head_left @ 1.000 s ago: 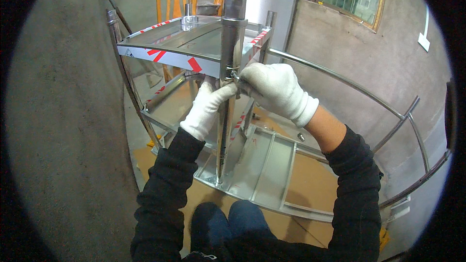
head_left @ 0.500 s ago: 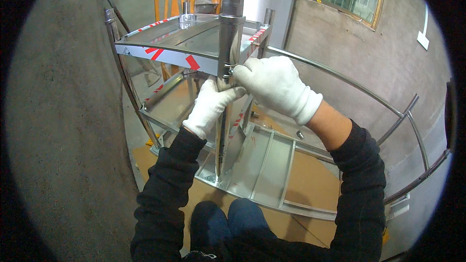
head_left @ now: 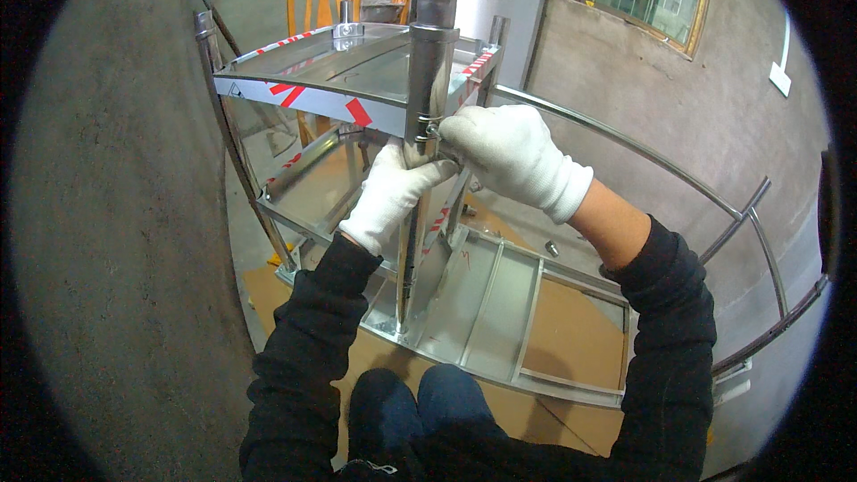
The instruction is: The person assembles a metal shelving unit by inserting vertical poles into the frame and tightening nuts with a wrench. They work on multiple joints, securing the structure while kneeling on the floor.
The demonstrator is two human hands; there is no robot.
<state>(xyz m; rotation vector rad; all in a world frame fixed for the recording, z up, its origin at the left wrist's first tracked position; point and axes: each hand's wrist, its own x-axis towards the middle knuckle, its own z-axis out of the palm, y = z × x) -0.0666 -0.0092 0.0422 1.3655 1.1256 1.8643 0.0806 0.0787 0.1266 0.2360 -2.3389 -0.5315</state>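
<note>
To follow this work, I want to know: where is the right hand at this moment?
In the head view, the right hand is just right of centre, beside the upright metal post, above and right of the left hand.

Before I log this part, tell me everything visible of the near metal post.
Silvery and metallic-looking, the near post stands roughly upright at the near corner of the frame. A collar rings it below its narrower top; thin wire-like bands show lower. The gloved left hand grips it beneath them; the right hand is at the bands, its contact hidden.
</note>
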